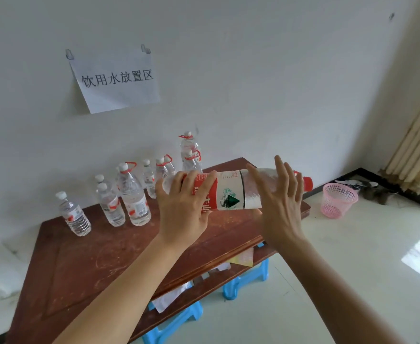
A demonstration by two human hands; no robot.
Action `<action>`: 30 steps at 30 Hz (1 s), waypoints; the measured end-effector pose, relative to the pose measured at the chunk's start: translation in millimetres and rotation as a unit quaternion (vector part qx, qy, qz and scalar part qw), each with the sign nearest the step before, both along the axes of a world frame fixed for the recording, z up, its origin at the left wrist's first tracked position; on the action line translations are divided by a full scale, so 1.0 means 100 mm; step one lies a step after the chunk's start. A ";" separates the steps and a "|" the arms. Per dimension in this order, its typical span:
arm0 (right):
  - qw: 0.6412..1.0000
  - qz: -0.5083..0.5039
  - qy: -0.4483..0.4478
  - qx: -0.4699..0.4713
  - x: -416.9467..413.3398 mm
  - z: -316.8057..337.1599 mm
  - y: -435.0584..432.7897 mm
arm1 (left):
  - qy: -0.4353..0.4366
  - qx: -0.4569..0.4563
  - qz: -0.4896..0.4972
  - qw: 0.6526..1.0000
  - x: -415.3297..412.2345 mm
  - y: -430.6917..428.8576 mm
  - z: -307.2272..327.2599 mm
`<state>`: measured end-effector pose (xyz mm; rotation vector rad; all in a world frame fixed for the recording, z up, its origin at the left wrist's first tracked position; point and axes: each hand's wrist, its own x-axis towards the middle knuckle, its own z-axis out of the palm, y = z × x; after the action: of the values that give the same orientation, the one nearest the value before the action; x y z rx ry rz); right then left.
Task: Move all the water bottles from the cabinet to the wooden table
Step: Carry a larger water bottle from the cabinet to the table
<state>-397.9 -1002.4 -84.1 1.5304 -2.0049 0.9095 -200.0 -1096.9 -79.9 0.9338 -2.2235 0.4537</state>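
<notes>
- The step in hand looks like the delivery of one more water bottle: a large red-labelled bottle (231, 189) is held lying sideways in the air above the wooden surface (85, 259), red cap pointing away to the person's right.
- The left hand (183, 207) has its fingers (199, 181) curled over the base end and the red label, gripping it.
- The right hand (279, 207) lies along the clear upper half with its fingers (284, 175) spread and straight; they look more like a steadying touch than a clench, and whether the palm presses the plastic cannot be told.
- Judged from this, the next move calls for tipping the bottle upright, base down, and lowering it onto bare wood below the fingers.
- Just beyond the left fingers stands a cluster of clear bottles (133, 197), white-capped, some with red carry loops; one small bottle (74, 214) stands apart, further left. The swinging base could knock the nearest ones.
- Past the right fingertips, on the floor, a pink basket (338, 199) sits clear of the work.
- Under the surface, blue stools (243, 281) show.
- Farthest, a paper sign (116, 80) hangs on the wall. No cabinet is in view.
</notes>
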 end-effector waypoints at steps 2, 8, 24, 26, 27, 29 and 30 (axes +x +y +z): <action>0.999 -0.010 -0.043 -0.018 -0.22 -0.13 -0.26 | -0.002 0.023 0.016 1.000 -0.25 -0.22 -0.10; 0.869 0.037 -0.489 -0.067 -1.11 -0.16 -1.06 | 0.028 0.088 0.056 0.994 -1.25 -0.95 -0.23; 0.634 0.191 -0.749 0.007 -2.24 -0.92 -2.49 | 0.003 0.371 -0.014 0.929 -2.15 -2.23 -1.50; 0.649 0.154 -0.745 0.009 -2.23 -0.97 -2.65 | 0.024 0.433 -0.040 0.900 -2.23 -2.39 -1.63; 0.660 0.135 -0.739 0.016 -2.24 -1.01 -2.81 | 0.049 0.483 -0.056 0.872 -2.26 -2.52 -1.72; 0.687 0.122 -0.715 0.041 -2.28 -1.07 -3.06 | 0.114 0.579 -0.088 0.802 -2.29 -2.74 -1.88; 0.703 0.121 -0.699 0.056 -2.29 -1.08 -3.18 | 0.145 0.623 -0.096 0.762 -2.31 -2.83 -1.94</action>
<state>-626.9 -1320.4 -192.2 1.1490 -2.7468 2.6822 -430.7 -1380.2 -273.9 1.2092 -2.1109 -1.3699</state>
